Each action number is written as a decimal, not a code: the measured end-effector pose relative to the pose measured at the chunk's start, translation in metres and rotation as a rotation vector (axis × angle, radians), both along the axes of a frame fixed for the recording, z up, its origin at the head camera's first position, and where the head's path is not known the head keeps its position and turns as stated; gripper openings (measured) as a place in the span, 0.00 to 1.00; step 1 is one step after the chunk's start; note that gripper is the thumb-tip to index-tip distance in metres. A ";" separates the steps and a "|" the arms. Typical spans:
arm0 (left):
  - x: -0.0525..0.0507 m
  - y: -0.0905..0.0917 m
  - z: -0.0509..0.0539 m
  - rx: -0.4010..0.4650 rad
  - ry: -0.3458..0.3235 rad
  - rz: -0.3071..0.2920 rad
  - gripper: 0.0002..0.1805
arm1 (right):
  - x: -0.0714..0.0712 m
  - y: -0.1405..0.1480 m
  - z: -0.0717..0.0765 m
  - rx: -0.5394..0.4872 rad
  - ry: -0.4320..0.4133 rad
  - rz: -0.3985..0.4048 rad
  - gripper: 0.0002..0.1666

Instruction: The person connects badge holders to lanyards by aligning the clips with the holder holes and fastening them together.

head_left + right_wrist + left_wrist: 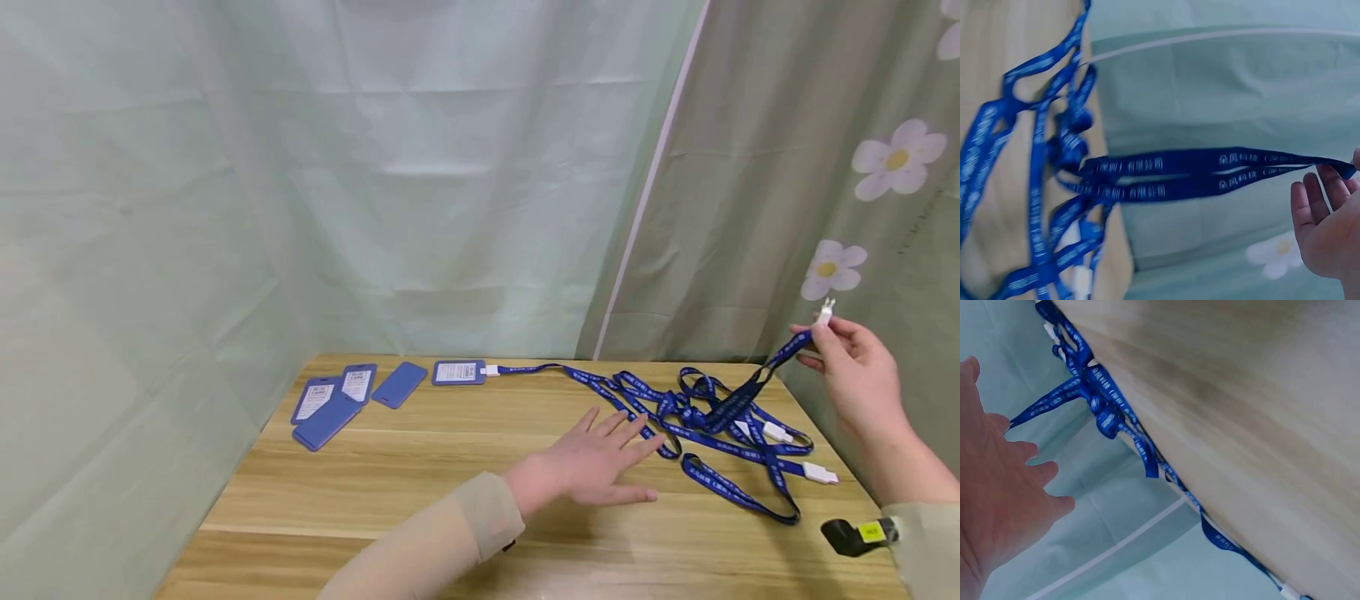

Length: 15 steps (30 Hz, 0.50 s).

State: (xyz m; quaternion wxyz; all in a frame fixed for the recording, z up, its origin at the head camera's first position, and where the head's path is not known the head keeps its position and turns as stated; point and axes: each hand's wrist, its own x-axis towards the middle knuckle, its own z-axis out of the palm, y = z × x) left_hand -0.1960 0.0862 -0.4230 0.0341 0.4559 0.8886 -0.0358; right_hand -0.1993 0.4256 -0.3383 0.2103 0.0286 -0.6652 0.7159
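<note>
In the head view my right hand (862, 375) pinches one blue printed lanyard (780, 360) near its white plastic clip (826, 313), raised above the table's right side. That strap runs taut down into a tangled pile of blue lanyards (697, 417). My left hand (600, 462), fingers spread and straight, hovers near the pile's left edge and holds nothing. The right wrist view shows the two strands of the held lanyard (1166, 175) stretching from the pile to my right hand (1335, 231). My left hand (1010, 481) appears empty in the left wrist view.
At the back of the wooden table (420, 492), one blue card holder (458, 372) lies joined to a lanyard by a white clip. Several loose card holders lie left of it, including one face-down (400, 384). A pale curtain (450, 208) hangs behind the table.
</note>
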 end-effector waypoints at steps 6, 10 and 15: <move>-0.001 0.000 0.009 0.031 -0.006 -0.005 0.43 | -0.008 -0.012 0.032 0.049 0.009 -0.114 0.11; -0.002 0.000 0.016 0.035 0.009 -0.011 0.44 | -0.009 -0.015 0.052 0.004 0.038 -0.151 0.12; -0.003 -0.001 0.025 0.054 0.037 -0.013 0.44 | -0.010 -0.014 0.074 -0.045 0.073 -0.170 0.13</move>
